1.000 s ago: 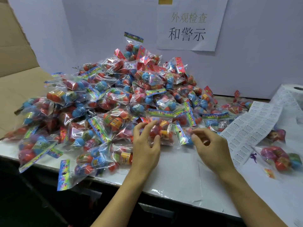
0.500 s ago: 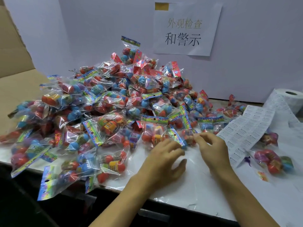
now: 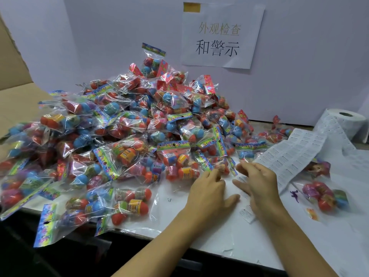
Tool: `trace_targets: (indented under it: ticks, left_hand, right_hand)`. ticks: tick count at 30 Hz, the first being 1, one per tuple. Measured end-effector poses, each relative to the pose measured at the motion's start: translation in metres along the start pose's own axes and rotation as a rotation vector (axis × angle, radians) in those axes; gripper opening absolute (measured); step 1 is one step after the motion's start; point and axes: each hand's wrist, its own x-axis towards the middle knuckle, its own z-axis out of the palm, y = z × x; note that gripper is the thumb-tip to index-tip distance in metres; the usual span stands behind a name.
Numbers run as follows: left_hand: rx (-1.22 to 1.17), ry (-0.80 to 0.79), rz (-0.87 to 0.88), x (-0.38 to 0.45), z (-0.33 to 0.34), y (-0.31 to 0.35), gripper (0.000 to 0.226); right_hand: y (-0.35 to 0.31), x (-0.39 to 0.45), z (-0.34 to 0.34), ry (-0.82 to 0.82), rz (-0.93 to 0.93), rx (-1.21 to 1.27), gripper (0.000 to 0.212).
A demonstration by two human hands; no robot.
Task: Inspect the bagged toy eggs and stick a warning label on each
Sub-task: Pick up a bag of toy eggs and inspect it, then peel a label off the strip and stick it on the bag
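— Where are your hands?
— Your left hand (image 3: pixel 209 193) lies flat, fingers relaxed, on the table (image 3: pixel 229 242) by the heap of bagged toy eggs (image 3: pixel 127 134).
— And your right?
— Your right hand (image 3: pixel 259 185) curls beside the label strip (image 3: pixel 293 156); whether it pinches a label, I cannot tell.

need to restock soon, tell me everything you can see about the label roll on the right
The label roll is white paper wound on a hollow core, standing on end at the table's far right by the wall. A wide strip of small printed labels in rows trails off it toward the right hand, draping over a bagged egg pack.
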Motion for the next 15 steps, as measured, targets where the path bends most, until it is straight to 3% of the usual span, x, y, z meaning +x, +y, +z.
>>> trace_targets:
  ticks: [2,6,9,12,15]
  left_hand:
    - [-0.101,-0.004,-0.016,-0.003,0.0,-0.004,0.044]
    - [-0.542,-0.013,-0.134,-0.003,-0.009,-0.01,0.017]
    - [-0.876,0.002,-0.256,-0.001,-0.019,-0.017,0.023]
    - [-1.078,0.052,-0.344,-0.001,-0.023,-0.022,0.032]
    - [-1.203,0.123,-0.428,-0.002,-0.026,-0.022,0.027]
  right_hand:
    - [-0.003,-0.001,0.0,0.02,0.006,0.058,0.024]
    - [-0.006,-0.001,-0.004,0.028,-0.047,0.072,0.024]
    - [-0.005,-0.004,-0.005,-0.021,-0.13,-0.005,0.027]
    - [-0.006,-0.01,-0.003,-0.094,-0.243,-0.062,0.012]
    - [-0.005,-0.014,-0.002,-0.125,-0.378,-0.125,0.027]
